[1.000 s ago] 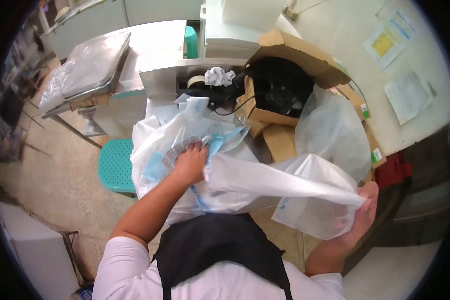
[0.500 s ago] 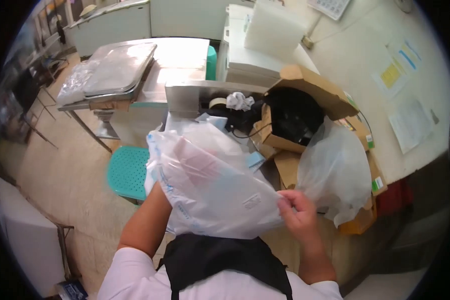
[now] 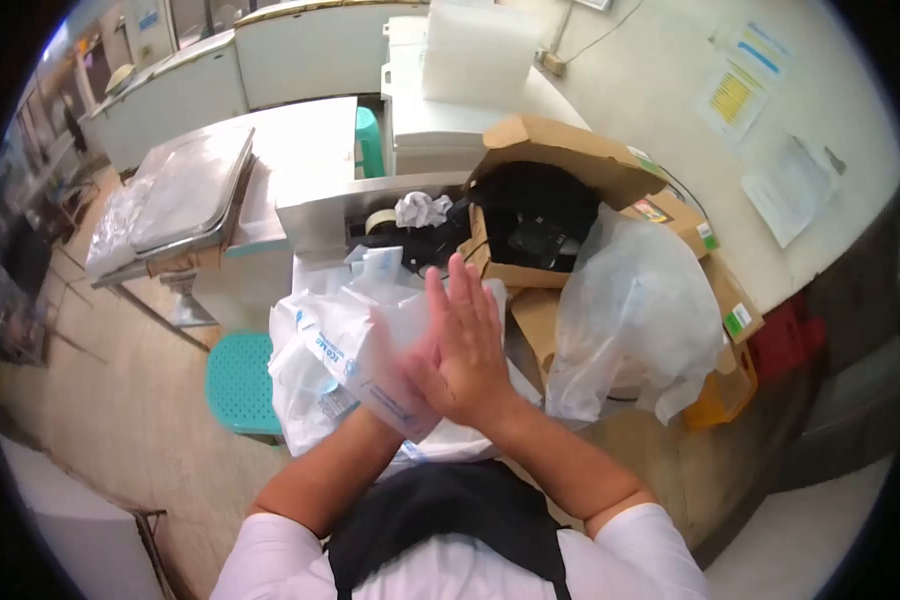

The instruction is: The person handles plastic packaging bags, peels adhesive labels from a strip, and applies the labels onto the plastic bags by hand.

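Observation:
A thin translucent plastic bag with blue print [image 3: 395, 400] covers my left hand [image 3: 402, 345] down to the wrist. Through the film that hand looks stretched out, though its outline is blurred. My right hand [image 3: 470, 350] lies against it palm to palm, bare, its fingers straight and pointing up. Both hands are in front of my chest, above a pile of white plastic bags [image 3: 295, 385] with blue lettering. To their right, a large clear plastic bag [image 3: 635, 315] hangs over cardboard.
Ahead stands an open cardboard box [image 3: 530, 275] with black contents. Left of it are crumpled white paper [image 3: 423, 210] and a tape roll [image 3: 381, 221]. A green stool [image 3: 240, 380] is at left, below a table with metal trays [image 3: 195, 190]. An orange crate [image 3: 720, 400] sits lower right.
My right hand has let go of the bag's edge and moved left against my left hand. The bag, spread wide before, is now bunched around the left hand. The view has shifted slightly.

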Action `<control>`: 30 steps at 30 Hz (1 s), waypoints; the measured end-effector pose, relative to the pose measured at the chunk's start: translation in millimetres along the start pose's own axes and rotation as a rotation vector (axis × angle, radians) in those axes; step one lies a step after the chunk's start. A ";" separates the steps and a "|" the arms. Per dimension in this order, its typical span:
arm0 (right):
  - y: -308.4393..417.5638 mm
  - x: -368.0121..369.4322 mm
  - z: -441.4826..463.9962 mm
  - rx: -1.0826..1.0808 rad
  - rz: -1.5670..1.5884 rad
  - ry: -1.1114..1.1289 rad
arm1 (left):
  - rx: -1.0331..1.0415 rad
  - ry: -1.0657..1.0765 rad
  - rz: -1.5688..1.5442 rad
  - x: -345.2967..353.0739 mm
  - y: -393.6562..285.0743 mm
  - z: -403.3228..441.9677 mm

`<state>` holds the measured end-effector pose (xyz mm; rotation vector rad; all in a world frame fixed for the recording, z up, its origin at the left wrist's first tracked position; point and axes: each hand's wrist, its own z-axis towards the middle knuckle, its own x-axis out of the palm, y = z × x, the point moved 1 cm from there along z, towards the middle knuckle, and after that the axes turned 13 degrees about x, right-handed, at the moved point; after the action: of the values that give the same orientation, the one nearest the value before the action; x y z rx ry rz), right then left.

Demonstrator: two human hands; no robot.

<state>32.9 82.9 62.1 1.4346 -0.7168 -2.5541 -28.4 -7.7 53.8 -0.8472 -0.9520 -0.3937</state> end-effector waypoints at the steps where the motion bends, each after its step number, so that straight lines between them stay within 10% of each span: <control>1: -7.4 7.1 5.7 0.033 0.020 -0.012 | 0.046 -0.031 0.054 0.8 -1.1 1.6; 11: -21.5 26.5 -0.7 0.107 0.074 0.124 | 0.027 0.070 -0.340 -33.7 6.5 -8.1; 13: -31.5 6.2 1.4 0.164 0.116 0.219 | -0.184 0.309 0.805 -18.0 -20.5 1.8; 15: -36.3 -3.6 3.0 0.118 0.215 0.179 | -0.267 0.269 0.863 -28.8 -23.7 0.4; 17: -23.9 -20.7 4.0 0.179 0.404 0.205 | -0.219 -0.031 -0.156 -58.2 -8.1 -10.1; 23: -13.4 -47.0 6.8 0.347 0.477 -0.112 | -0.170 0.218 0.100 -33.5 -49.5 -13.3; 27: -30.0 -52.6 10.8 0.361 0.522 -0.245 | -0.205 0.198 0.823 -44.6 -44.4 -26.7; 30: -38.1 -60.7 7.9 0.537 0.704 -0.237 | -0.158 -0.165 0.672 -45.2 -50.4 -25.6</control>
<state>63.7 139.2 94.8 0.7427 -1.6835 -2.0469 -70.8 -61.7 31.2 -1.2964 -0.7352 0.1870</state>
